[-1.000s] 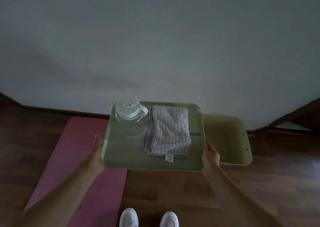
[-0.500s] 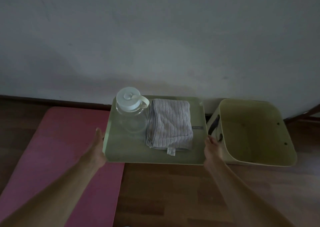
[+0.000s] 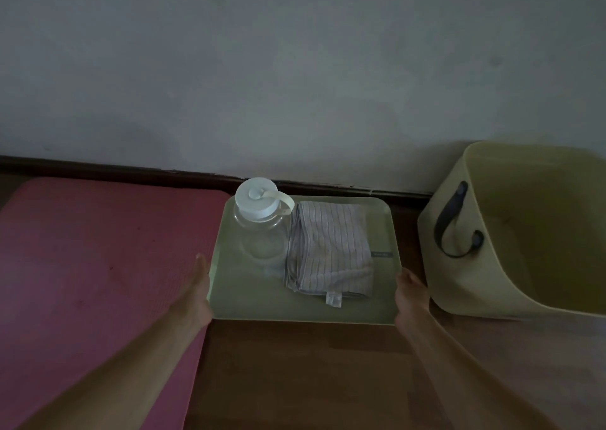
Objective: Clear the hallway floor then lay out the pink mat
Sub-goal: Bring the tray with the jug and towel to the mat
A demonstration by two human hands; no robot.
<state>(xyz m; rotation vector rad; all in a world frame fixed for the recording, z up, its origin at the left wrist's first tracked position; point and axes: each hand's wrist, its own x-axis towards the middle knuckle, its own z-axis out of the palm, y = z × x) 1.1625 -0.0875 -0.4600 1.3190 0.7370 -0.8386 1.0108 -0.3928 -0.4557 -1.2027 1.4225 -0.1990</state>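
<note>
L hand, R hand on tray

The tray looks like smooth matt plastic. The jug is clear and glossy, the towel ribbed cloth, the floor wood.

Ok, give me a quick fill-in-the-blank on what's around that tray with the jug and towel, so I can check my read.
On the pale green rectangular tray, the folded grey striped towel lies to the ____ of the clear jug with a white lid.
The flat mat on the tray's left is ____.
The yellow-green tub with a dark handle stands on the tray's ____ side.
Missing words: right; pink; right.
</note>
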